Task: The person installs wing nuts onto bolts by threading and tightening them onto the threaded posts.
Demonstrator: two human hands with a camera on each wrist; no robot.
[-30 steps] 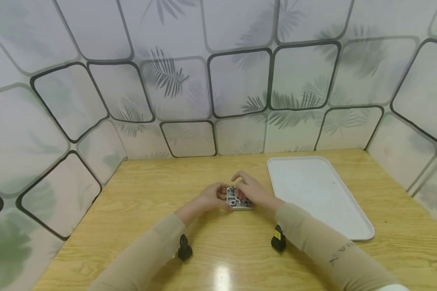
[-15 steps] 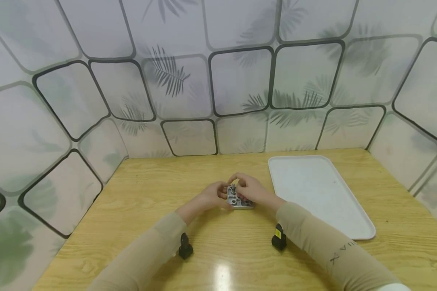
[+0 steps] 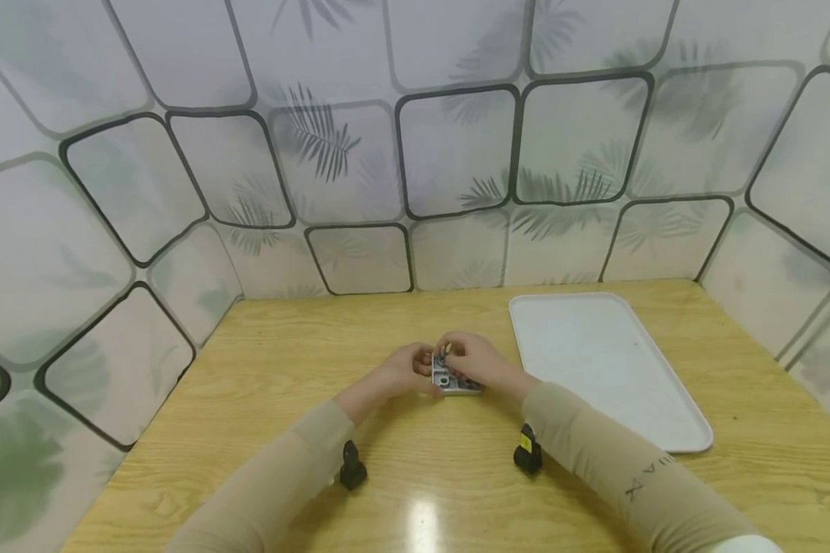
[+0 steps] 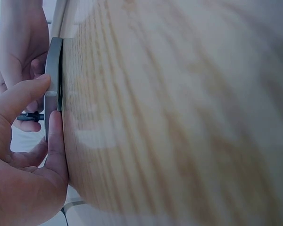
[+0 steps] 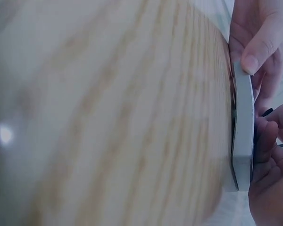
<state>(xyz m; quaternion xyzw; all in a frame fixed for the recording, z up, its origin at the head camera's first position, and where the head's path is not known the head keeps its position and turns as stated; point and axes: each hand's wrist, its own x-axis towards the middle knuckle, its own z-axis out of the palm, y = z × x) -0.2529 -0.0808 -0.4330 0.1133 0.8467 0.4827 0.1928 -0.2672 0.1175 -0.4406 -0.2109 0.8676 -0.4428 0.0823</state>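
A small grey metal plate [image 3: 445, 382] with recesses and round holes lies flat near the middle of the wooden table. My left hand [image 3: 403, 371] grips its left side, with the thumb on the near edge, as the left wrist view shows on the plate's side wall [image 4: 52, 70]. A dark bolt-like piece [image 4: 30, 116] stands up from the plate near its far left corner. Above that corner my right hand [image 3: 480, 361] pinches the piece between thumb and index finger. Its other fingers curl over the plate and hide the right part of it.
To the right lies a white tray [image 3: 595, 369] with a raised rim. Black wrist cameras sit under both sleeves, one by the left wrist [image 3: 352, 465] and one by the right [image 3: 528, 452]. A patterned curtain [image 3: 456, 153] encloses the table's back and sides.
My right index finger, raised and bent a second ago, has come down toward the thumb at the bolt-like piece. The left hand and the plate stay in place.
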